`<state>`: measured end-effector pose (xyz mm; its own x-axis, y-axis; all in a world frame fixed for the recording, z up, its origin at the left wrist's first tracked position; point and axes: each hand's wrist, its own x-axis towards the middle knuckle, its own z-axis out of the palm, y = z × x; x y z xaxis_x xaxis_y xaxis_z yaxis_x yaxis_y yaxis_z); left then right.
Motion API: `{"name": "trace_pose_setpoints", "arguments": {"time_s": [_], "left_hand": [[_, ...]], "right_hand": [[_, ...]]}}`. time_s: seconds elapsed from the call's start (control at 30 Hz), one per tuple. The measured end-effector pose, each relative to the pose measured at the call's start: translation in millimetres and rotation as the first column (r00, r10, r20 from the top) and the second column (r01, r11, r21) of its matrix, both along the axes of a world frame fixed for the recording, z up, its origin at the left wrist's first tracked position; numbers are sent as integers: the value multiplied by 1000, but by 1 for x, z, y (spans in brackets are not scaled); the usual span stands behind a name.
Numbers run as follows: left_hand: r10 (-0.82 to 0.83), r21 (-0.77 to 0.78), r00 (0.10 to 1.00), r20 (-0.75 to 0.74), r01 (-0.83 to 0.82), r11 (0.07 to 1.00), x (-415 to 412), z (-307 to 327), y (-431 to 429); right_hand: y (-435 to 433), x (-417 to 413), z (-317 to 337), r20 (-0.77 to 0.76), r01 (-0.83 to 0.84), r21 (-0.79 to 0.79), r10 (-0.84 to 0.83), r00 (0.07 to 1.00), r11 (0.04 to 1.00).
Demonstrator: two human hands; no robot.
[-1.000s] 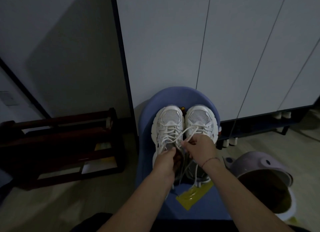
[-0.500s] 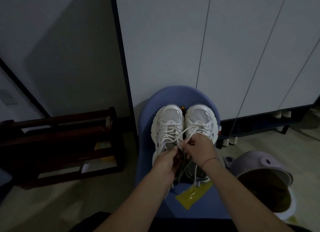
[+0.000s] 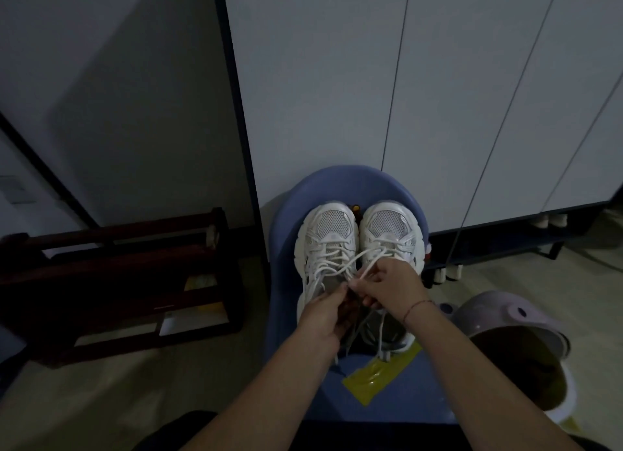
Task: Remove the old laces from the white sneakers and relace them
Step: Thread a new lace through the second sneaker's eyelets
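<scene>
At the foot of a tall white cabinet (image 3: pixel 320 79), in dim light, stands a blue chair (image 3: pixel 337 184) with a curved back. Its near edge is cut off by the person's dark lap at the bottom of the view. To its left a dark wooden rack (image 3: pixel 118 271) sits on the floor, so shadowed that only pale patches show on its shelves. To the right is a lavender bin (image 3: pixel 499 312) with a white rim, partly behind the right forearm. Its inside is a dark brown hollow, and I cannot tell what it holds.

On the chair seat two white sneakers lie side by side, touching, toes toward the cabinet: the left sneaker (image 3: pixel 328 228) and the right sneaker (image 3: pixel 387 224). Only their mesh toes and front eyelets show; hands and forearms cover the rest. The right hand (image 3: pixel 391 285), a thin red thread round its wrist, pinches a white lace (image 3: pixel 369 264) between thumb and forefinger, raised above the shoes. The left hand (image 3: pixel 323 315), fingers curled, pinches a strand just beside it. Which sneaker each strand belongs to cannot be told where they cross.

A yellow packet (image 3: pixel 381 374) lies flat on the seat by the right sneaker's heel. A small orange-brown thing (image 3: pixel 354 208) peeps between the toes, too small to identify.
</scene>
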<state>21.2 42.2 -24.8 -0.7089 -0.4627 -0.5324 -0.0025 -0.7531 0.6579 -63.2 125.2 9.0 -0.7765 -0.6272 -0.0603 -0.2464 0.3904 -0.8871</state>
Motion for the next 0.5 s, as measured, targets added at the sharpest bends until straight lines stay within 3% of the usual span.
{"name": "trace_pose_setpoints", "arguments": {"time_s": [0.13, 0.23, 0.3, 0.33, 0.4, 0.47, 0.5], "left_hand": [[-1, -64, 1000, 5, 2, 998, 3, 1, 1], [-24, -258, 996, 89, 46, 965, 8, 1, 3], [-77, -418, 984, 162, 139, 898, 14, 0, 1], [-120, -504, 971, 206, 211, 837, 18, 0, -3], [-233, -668, 907, 351, 417, 617, 29, 1, -16], [-366, -679, 792, 489, 608, 411, 40, 7, -30], [-427, -638, 743, 515, 666, 388, 45, 11, -37]], "right_hand": [[2, -1, -2, -76, -3, 86, 9, 997, 996], [0, 0, -5, -149, 2, 103, 13, 989, 995], [1, 0, -4, -115, -8, 86, 18, 993, 996], [1, -1, -3, -92, -12, 79, 20, 996, 997], [2, -2, -2, -59, -16, 75, 20, 998, 997], [1, -2, -2, -41, -11, 82, 14, 999, 997], [0, -2, -2, -38, -7, 85, 10, 999, 996]]}}
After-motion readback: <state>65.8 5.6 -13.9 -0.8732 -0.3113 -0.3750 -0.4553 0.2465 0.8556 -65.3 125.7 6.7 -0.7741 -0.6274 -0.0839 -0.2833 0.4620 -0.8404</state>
